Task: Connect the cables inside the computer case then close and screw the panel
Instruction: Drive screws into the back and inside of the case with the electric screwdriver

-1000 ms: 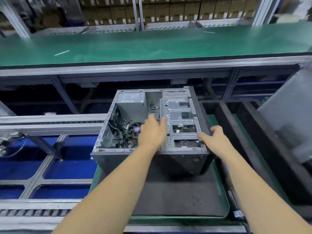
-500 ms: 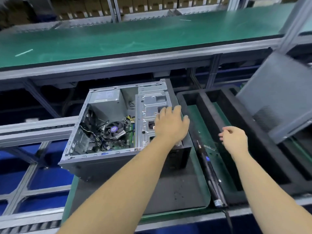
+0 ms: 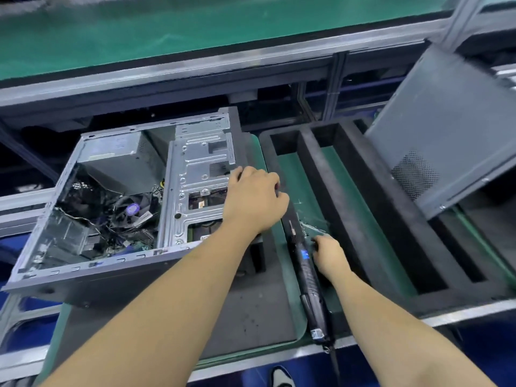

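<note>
Grey sheet-steel computer case (image 3: 92, 263), lying open side up on a dark mat over a green tray (image 3: 282, 325), sits furthest left of our grip, with its black cables (image 3: 111, 219) a loose tangle around the purple-capped fan (image 3: 132, 210). We judge the cabling unfinished or at least unchecked, so the first risk is closing up over a stray lead and pinching it under the panel edge.

Our left hand (image 3: 255, 201) rests on the case's right rim beside the silver perforated drive bracket (image 3: 195, 185), fingers curled over the edge; whether they clamp it or only steady it we cannot tell. The bracket's stamped edges and the rim are raw metal, which could nick a knuckle if the hand slides.

Just right of that hand lies the long black electric screwdriver (image 3: 307, 275), with its cord trailing off the near edge. Our right hand (image 3: 329, 254) touches its right side, fingers loosely curled, not yet wrapped round it. A hasty pull could snag the cord on the bench lip, or roll the tool off the tray.

Right again, black foam dividers (image 3: 360, 219) form narrow slots, leaving little room to swing. Furthest right, the grey side panel with a mesh vent (image 3: 444, 135) leans tilted, well apart from the case; carrying it across means clearing the foam walls and both forearms
</note>
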